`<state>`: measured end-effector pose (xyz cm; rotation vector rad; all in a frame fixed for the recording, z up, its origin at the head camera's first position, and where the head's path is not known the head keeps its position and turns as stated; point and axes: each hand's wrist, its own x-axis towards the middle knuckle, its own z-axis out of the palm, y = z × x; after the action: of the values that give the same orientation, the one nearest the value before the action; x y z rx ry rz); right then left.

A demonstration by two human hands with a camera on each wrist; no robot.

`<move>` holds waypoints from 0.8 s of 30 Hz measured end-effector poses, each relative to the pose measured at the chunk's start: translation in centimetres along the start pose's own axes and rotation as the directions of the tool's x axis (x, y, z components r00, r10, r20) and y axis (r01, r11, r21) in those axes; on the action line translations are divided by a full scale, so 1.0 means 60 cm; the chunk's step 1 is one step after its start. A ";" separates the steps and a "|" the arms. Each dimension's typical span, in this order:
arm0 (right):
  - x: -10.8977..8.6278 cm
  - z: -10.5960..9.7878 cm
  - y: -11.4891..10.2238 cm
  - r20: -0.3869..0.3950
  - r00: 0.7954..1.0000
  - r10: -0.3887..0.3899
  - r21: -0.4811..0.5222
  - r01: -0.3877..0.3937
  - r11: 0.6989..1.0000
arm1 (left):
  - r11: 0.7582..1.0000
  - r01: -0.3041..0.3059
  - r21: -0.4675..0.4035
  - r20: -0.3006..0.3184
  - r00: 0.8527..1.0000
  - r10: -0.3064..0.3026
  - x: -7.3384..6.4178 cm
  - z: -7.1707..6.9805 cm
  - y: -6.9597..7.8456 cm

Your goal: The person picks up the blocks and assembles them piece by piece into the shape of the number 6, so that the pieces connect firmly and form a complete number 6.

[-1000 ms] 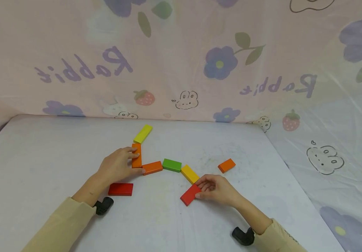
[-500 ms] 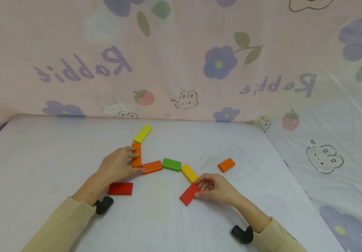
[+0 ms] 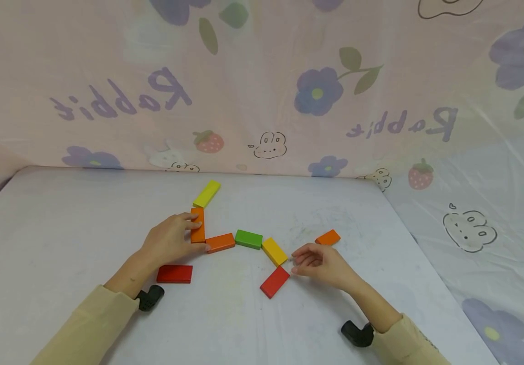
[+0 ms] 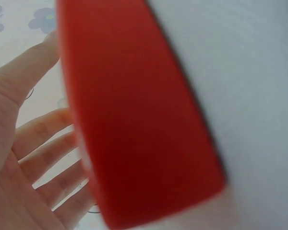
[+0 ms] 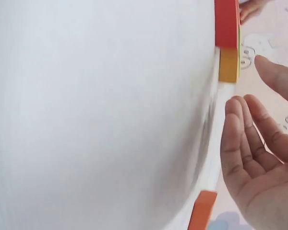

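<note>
My left hand (image 3: 168,241), fingers relaxed, rests on orange block (image 3: 196,234) on surface (image 3: 220,324); my right hand (image 3: 320,264), loosely bent, holds nothing, near red block (image 3: 274,282). Careless lifting could maybe knock neighbouring orange block (image 3: 221,243) crooked.

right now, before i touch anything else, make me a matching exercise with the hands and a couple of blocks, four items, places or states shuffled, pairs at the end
Things
1. green block
2. right hand
3. lime-yellow block
4. left hand

Places and states
A. farther back than every other block
B. fingers touching an orange block
C. between a second orange block and the golden-yellow block
D. holding nothing, close to the golden-yellow block

Pairs: 1-C, 2-D, 3-A, 4-B
</note>
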<state>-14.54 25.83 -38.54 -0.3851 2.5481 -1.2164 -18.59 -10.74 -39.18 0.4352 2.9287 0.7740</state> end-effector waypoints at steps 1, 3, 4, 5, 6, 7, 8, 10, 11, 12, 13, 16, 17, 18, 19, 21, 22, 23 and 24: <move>0.001 -0.005 0.002 -0.018 1.000 0.006 -0.004 -0.006 1.000 | 1.000 -0.002 0.001 -0.001 1.000 0.002 0.000 0.000 0.000; 0.003 -0.016 0.006 -0.060 0.998 0.015 -0.028 -0.017 0.999 | 1.000 -0.002 -0.003 -0.002 1.000 0.002 -0.001 -0.001 0.001; 0.004 -0.022 0.008 -0.082 0.996 0.018 -0.047 -0.022 0.999 | 1.000 -0.001 -0.004 -0.001 1.000 0.001 -0.001 0.000 0.001; 0.005 -0.027 0.010 -0.103 0.995 0.018 -0.068 -0.025 0.997 | 1.000 0.000 -0.006 0.000 1.000 0.000 -0.001 0.000 0.001; 0.005 -0.033 0.012 -0.124 0.992 0.015 -0.093 -0.027 0.995 | 1.000 0.000 -0.008 0.001 1.000 0.000 -0.001 0.000 0.001; 0.006 -0.038 0.014 -0.144 0.990 0.010 -0.116 -0.026 0.993 | 1.000 0.001 -0.009 0.002 1.000 -0.001 -0.001 0.000 0.001; 0.006 -0.042 0.016 -0.162 0.987 0.004 -0.139 -0.027 0.990 | 1.000 0.000 -0.009 0.001 1.000 0.000 -0.001 0.001 0.000; 0.007 -0.051 0.019 -0.188 0.982 -0.014 -0.176 -0.020 0.984 | 1.000 -0.001 -0.009 0.001 1.000 0.001 -0.001 0.002 0.000; 0.007 -0.056 0.020 -0.197 0.980 -0.024 -0.190 -0.014 0.982 | 1.000 0.001 -0.010 0.001 1.000 -0.001 -0.001 0.002 0.000; 0.007 -0.060 0.022 -0.205 0.978 -0.035 -0.203 -0.008 0.979 | 1.000 0.001 -0.009 0.000 1.000 -0.001 -0.001 0.002 0.000; 0.007 -0.063 0.025 -0.212 0.976 -0.042 -0.211 -0.004 0.977 | 1.000 0.000 -0.009 -0.002 1.000 0.000 -0.001 0.003 0.000; 0.007 -0.074 0.033 -0.223 0.972 -0.069 -0.246 0.012 0.969 | 1.000 0.006 -0.012 -0.004 1.000 -0.006 -0.002 0.003 0.000; 0.007 -0.077 0.036 -0.222 0.972 -0.076 -0.254 0.018 0.967 | 1.000 0.004 -0.012 -0.005 1.000 -0.004 -0.002 0.003 0.000; 0.007 -0.079 0.039 -0.221 0.972 -0.081 -0.262 0.021 0.965 | 1.000 0.003 -0.012 -0.005 1.000 -0.003 -0.002 0.003 0.000; 0.007 -0.081 0.041 -0.220 0.972 -0.084 -0.268 0.023 0.963 | 1.000 0.003 -0.013 -0.004 1.000 -0.003 -0.002 0.003 0.000; 0.007 -0.084 0.046 -0.210 0.973 -0.090 -0.276 0.029 0.961 | 1.000 0.002 -0.012 -0.001 1.000 -0.002 -0.002 0.002 0.001; 0.007 -0.085 0.048 -0.206 0.975 -0.088 -0.279 0.027 0.960 | 1.000 0.003 -0.012 0.000 1.000 -0.003 -0.002 0.001 0.001; 0.007 -0.087 0.050 -0.203 0.976 -0.084 -0.282 0.024 0.959 | 1.000 0.005 -0.012 0.002 1.000 -0.005 -0.003 0.001 0.002; 0.007 -0.088 0.052 -0.198 0.977 -0.077 -0.284 0.018 0.959 | 1.000 0.009 -0.013 0.004 1.000 -0.009 -0.003 0.000 0.002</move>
<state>-17.26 31.32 -37.90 -0.4010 2.9205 -0.9525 -18.38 -10.67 -39.11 0.4215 2.9178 0.7896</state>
